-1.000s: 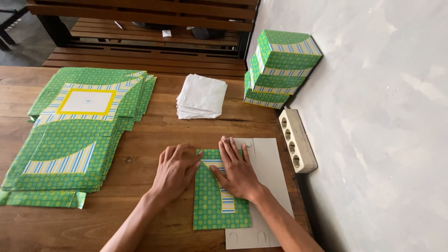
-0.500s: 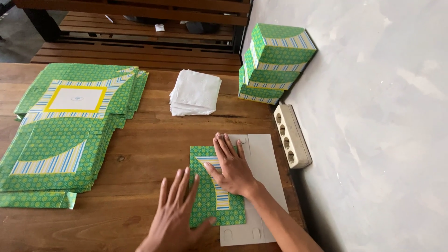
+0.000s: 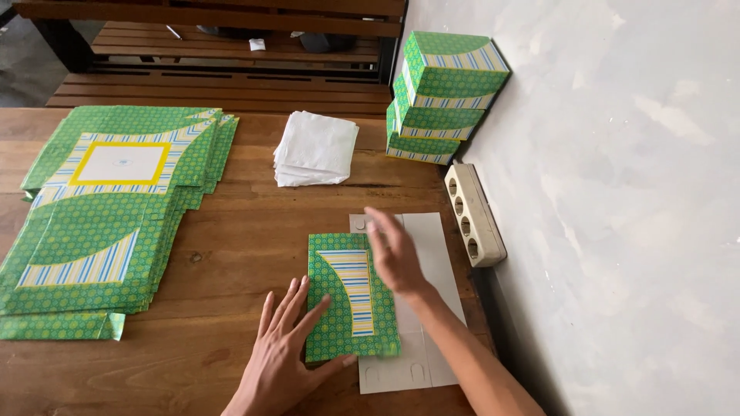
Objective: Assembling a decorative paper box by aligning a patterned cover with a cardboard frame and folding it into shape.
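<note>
Our left hand [image 3: 281, 350] lies flat, fingers spread, on the green folded carton [image 3: 351, 296] at lower centre. Our right hand [image 3: 395, 253] hovers open above it, blurred.

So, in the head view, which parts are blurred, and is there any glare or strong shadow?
Head view: the right hand is smeared by motion blur above the folded green carton; the left hand, flat on the table at the carton's edge, is sharp. Light is soft and even, with only faint shadows under the stacked boxes. No glare on the wall.
</note>
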